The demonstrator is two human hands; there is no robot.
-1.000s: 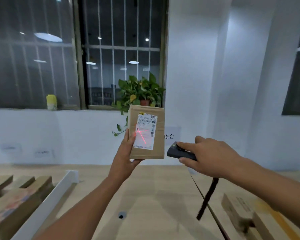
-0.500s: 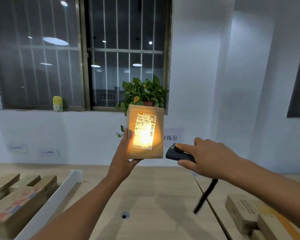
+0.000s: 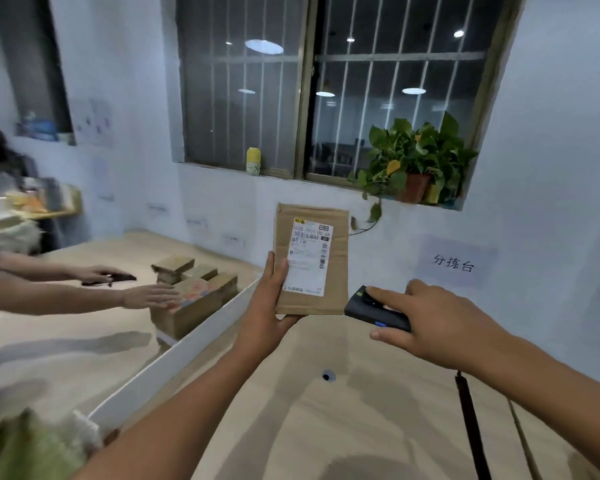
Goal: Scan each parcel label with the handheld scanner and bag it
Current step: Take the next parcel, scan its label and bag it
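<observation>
A flat brown cardboard parcel [image 3: 329, 282] with a white label [image 3: 309, 254] stands upright in front of me. My left hand [image 3: 267, 306] holds it from below and from its left edge, thumb on the label's lower corner. Just to the parcel's right, my right hand [image 3: 430, 323] grips the dark handheld scanner [image 3: 368, 310], forefinger lying on top, its nose pointing at the parcel. A black strap [image 3: 471, 427] hangs from the scanner. No light falls on the label.
A white divider [image 3: 174, 358] runs across the wooden table [image 3: 326, 427]. Left of it lies a pile of several brown parcels [image 3: 194, 292], where another person's two hands [image 3: 149, 296] reach, one with a dark scanner. A potted plant [image 3: 413, 164] sits on the windowsill. Green material [image 3: 21, 448] lies bottom left.
The scanner's red beam, then a bright yellow flash on the label, have gone out. My view has swung left, bringing the parcel pile and another person into sight.
</observation>
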